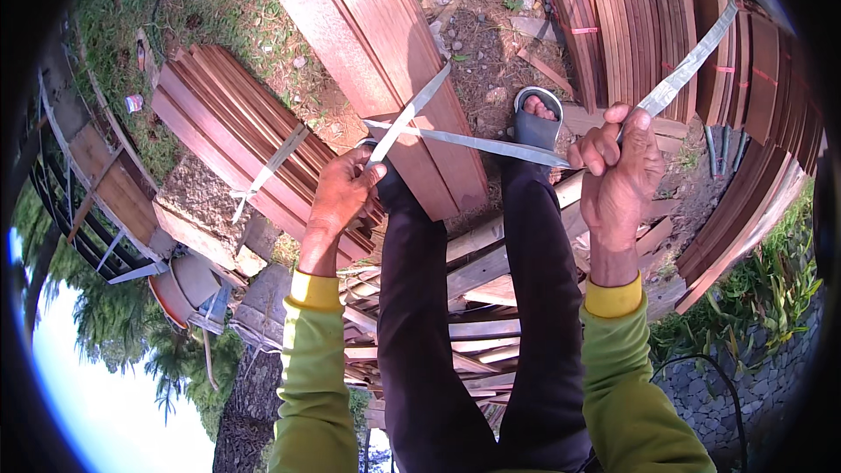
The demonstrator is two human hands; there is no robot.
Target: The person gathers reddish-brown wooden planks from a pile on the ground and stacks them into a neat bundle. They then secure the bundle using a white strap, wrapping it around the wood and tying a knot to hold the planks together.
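A stack of long reddish wooden boards (359,35) lies between my feet, slanting away to the far left. Around its near part runs a flat grey-white strap (491,145), whose two lengths cross above the boards. My left hand (340,193) is closed, pinching one length between thumb and fingers at the left side of the stack. To the right of the stack, my right hand (620,171) is raised and closed on the other length. The strap's loose tail (692,70) sticks up past that hand. Whether the strap passes under the boards is hidden.
Left of me lies a board bundle (232,136) tied with a similar strap. More bundled boards (631,44) stand in a row at the far right. Scrap wood (482,298) is piled beneath my legs. A sandal (536,127) is on my right foot. A stone wall (727,394) stands lower right.
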